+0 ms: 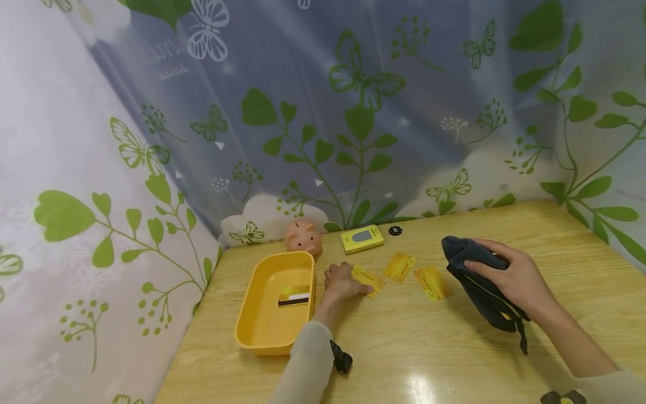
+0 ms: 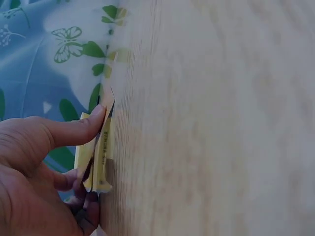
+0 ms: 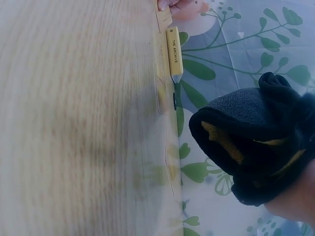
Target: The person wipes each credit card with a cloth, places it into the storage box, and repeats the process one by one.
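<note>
My left hand (image 1: 345, 283) pinches a yellow patterned card (image 1: 367, 277) between thumb and fingers, low over the wooden table. In the left wrist view the card (image 2: 109, 104) appears nearly edge-on, its far part tilted up. Two more yellow cards lie flat to its right, a middle card (image 1: 399, 267) and a right-hand card (image 1: 433, 282). My right hand (image 1: 520, 278) grips a dark fabric pouch (image 1: 469, 259) above the table, thumb on the near side. The right wrist view shows the mouth of the pouch (image 3: 241, 105) gaping, with yellow inside.
A yellow bin (image 1: 248, 314) stands left of my left hand, with a small yellow, black and white item (image 1: 294, 297) inside. Behind are a pink piggy bank (image 1: 301, 237), a yellow box (image 1: 362, 239) and a black disc (image 1: 395, 230). A leaf-patterned curtain (image 1: 303, 112) borders the table (image 1: 393, 348).
</note>
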`<state>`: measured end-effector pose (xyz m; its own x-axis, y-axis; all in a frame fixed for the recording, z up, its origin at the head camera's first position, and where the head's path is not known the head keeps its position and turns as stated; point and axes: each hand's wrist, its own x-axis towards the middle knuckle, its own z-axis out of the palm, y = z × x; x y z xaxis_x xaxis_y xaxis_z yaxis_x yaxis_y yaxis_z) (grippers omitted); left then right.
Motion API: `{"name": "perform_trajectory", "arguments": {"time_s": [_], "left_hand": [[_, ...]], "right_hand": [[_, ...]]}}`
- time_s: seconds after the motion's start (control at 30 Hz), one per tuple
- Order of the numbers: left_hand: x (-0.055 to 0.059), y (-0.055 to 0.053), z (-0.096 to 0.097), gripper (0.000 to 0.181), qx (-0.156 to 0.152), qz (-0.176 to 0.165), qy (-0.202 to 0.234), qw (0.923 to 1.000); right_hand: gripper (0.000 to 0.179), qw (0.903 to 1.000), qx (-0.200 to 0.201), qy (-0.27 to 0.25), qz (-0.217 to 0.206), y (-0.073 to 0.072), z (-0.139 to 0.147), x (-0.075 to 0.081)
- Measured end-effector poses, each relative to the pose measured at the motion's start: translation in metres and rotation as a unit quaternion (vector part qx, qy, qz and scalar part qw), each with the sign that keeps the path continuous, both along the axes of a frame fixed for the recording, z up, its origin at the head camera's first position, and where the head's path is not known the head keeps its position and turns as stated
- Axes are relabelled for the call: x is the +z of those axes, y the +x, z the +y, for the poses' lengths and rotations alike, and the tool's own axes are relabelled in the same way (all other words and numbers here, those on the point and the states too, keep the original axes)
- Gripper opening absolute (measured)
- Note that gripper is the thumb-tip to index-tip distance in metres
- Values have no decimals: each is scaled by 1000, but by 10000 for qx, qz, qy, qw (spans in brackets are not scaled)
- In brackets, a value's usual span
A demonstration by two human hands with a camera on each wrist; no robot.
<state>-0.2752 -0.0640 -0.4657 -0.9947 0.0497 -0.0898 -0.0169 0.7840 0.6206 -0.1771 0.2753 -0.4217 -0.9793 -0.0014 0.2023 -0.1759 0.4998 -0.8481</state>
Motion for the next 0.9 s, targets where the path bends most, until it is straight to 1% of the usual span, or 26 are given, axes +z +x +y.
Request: {"name": "perform_trajectory", "arguments": {"time_s": [0.07,0.13,0.23,0.3,0.37,0.4,0.47,0.53,0.63,0.83,0.9], "left_hand": [[-2,1,-1,74,42,61,223,9997],[-3,2,-3,67,98,138,552,9983],[-4,4,-4,45,165,222,957,9950],[-1,6,-5,30,211,179,1240,9919],[3,9,-4,22,277,100,1441,9891],[5,10,-4,20,297,94,1537,9876],[9,14,-4,19,336,51,1946,9803],[12,17,-5,22,297,58,2438,9694],[16,20,-7,28,123,67,3223,9465],[23,26,-7,43,-290,-61,4197,9072],[25,28,-7,50,-404,-134,4543,8899]], "right_hand": [[72,10000,-2,14,19,0,0,0],[71,10000,-3,13,40,0,0,0],[71,10000,-7,0,61,0,-1,0],[71,10000,7,-10,96,0,-1,0],[70,9999,40,-32,109,0,-2,0],[70,9999,55,-44,124,0,-3,0],[70,9998,93,-50,142,-1,-6,0],[71,9998,117,-65,135,-3,-10,0],[71,9998,113,-69,160,-4,-16,2],[71,9997,182,-148,99,-9,-29,7],[71,9994,258,-198,84,-11,-35,9]]}}
